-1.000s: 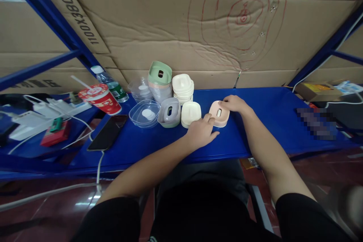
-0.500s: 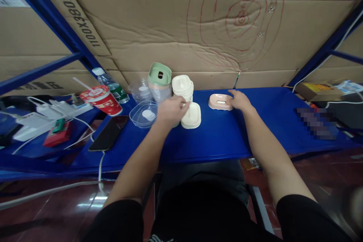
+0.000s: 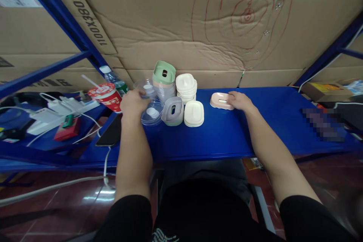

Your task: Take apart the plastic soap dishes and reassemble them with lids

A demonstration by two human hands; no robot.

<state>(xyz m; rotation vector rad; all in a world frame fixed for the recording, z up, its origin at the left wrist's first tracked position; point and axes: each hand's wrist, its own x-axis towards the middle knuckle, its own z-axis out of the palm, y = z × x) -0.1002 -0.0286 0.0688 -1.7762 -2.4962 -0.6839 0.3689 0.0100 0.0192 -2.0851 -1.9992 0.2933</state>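
Note:
My left hand [image 3: 134, 102] is over the left rim of a clear plastic bowl [image 3: 155, 118], its thumb and fingers apart; whether it touches the rim I cannot tell. My right hand [image 3: 241, 101] grips the right end of a pink slotted lid [image 3: 217, 100] lying on the table. Between the hands stand a grey-purple slotted lid [image 3: 177, 109], tilted, and a short cream stack of lids [image 3: 194, 113]. Behind them are a taller cream stack [image 3: 186, 83] and a green slotted lid [image 3: 167, 69] on top of a stack. Another clear bowl [image 3: 141, 83] stands at the back left.
On the left are a red paper cup [image 3: 107, 98] with a straw, a water bottle [image 3: 111, 77], a black phone [image 3: 110, 133] and white power strips [image 3: 48, 119] with cables. A cardboard panel [image 3: 159, 19] closes the back. At the right sits a cardboard box [image 3: 323, 91].
My left hand has moved left from the cream lids to the clear bowl, uncovering the grey-purple lid. My right hand stays at the pink lid. The view has shifted slightly.

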